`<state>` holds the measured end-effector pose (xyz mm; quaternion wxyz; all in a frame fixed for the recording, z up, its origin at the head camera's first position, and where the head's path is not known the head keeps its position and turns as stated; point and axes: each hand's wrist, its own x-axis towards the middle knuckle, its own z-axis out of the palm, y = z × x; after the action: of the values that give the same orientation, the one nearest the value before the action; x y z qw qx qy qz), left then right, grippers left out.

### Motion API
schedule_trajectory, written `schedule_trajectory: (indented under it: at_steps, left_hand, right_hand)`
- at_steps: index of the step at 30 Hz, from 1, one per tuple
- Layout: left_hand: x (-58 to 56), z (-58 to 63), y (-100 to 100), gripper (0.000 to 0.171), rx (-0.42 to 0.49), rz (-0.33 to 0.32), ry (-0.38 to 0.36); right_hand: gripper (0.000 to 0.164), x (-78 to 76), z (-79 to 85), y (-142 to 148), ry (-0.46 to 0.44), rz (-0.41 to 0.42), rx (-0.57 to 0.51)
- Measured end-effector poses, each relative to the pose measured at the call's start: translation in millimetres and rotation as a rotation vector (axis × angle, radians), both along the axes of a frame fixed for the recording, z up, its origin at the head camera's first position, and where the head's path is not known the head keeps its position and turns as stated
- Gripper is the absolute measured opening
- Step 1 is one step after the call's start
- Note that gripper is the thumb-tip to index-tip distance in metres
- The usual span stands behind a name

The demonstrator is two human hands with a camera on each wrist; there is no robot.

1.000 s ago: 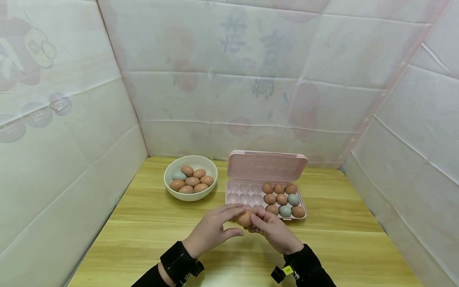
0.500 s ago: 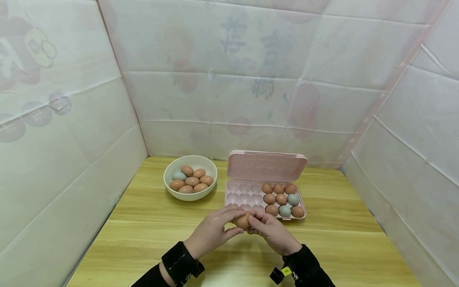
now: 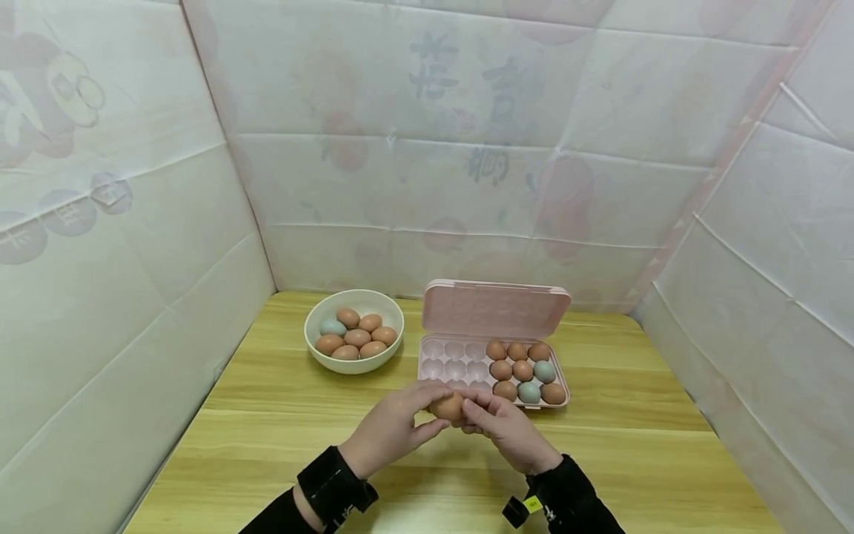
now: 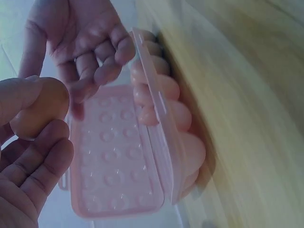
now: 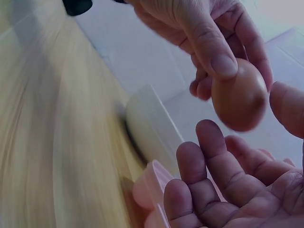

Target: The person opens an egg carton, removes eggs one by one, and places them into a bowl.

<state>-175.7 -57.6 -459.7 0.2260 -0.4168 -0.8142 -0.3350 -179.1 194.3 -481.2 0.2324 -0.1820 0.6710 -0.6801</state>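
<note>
A brown egg [image 3: 445,407] is pinched between the thumb and fingers of my left hand [image 3: 388,430], low in front of the egg box. The left wrist view shows the left thumb lying on the egg [image 4: 50,107]. My right hand [image 3: 510,434] is close by on the egg's right, its fingers loosely bent; in the right wrist view its thumb and fingers [image 5: 214,142] stand apart from the egg. Behind both hands lies a pink egg box [image 3: 455,369], lid [image 3: 497,310] raised. Brown and pale blue eggs fill its right half; the hands hide part of its front row.
To the left of the box stands a pale bowl [image 3: 394,360] with several brown eggs and one pale blue egg [image 3: 332,327]. Both stand on a wooden table [image 3: 280,430]. White printed sheets [image 3: 414,178] wall off the back and sides.
The egg has shifted slightly left, from the right hand's fingers into the left hand's grip. The left thumb and fingers have closed on it. Bowl and box have not moved.
</note>
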Motion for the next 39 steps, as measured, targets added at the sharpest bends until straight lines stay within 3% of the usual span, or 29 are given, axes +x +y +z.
schedule_trajectory:
  at_steps: [3, 7, 10, 13, 19, 23, 30, 39]
  left_hand:
    - [-5.2, 4.1, -9, 0.044, 0.021, 0.021, -0.032]
    - [-21.9, 6.2, -31, 0.047, 0.060, 0.096, -0.043]
    - [-42.0, 7.0, -53, 0.048, 0.074, 0.185, -0.010]
    - [-61.7, 7.8, -77, 0.046, 0.072, 0.301, -0.035]
    - [-88.4, 2.1, -121, 0.045, 0.027, 0.583, -0.317]
    - [-97.8, -2.9, -137, 0.047, -0.028, 0.707, -0.401]
    - [-105.5, -9.5, -141, 0.045, -0.124, 0.818, -0.406]
    - [-111.5, -7.3, -140, 0.037, -0.207, 0.854, -0.543]
  right_hand:
    - [0.049, -0.3, -1.2, 4, -0.002, -0.025, 0.031]
    - [0.055, 0.5, -3.2, 11, -0.006, -0.065, 0.072]
    - [0.058, 1.3, -3.8, 15, 0.001, -0.099, 0.100]
    - [0.059, 1.8, -4.1, 17, 0.008, -0.126, 0.130]
    - [0.059, 2.4, -2.9, 22, 0.015, -0.167, 0.176]
    - [0.059, 2.0, -2.6, 25, 0.013, -0.187, 0.196]
    - [0.057, -0.8, -4.5, 29, 0.031, -0.212, 0.221]
    - [0.054, -3.6, -3.4, 31, 0.068, -0.239, 0.260]
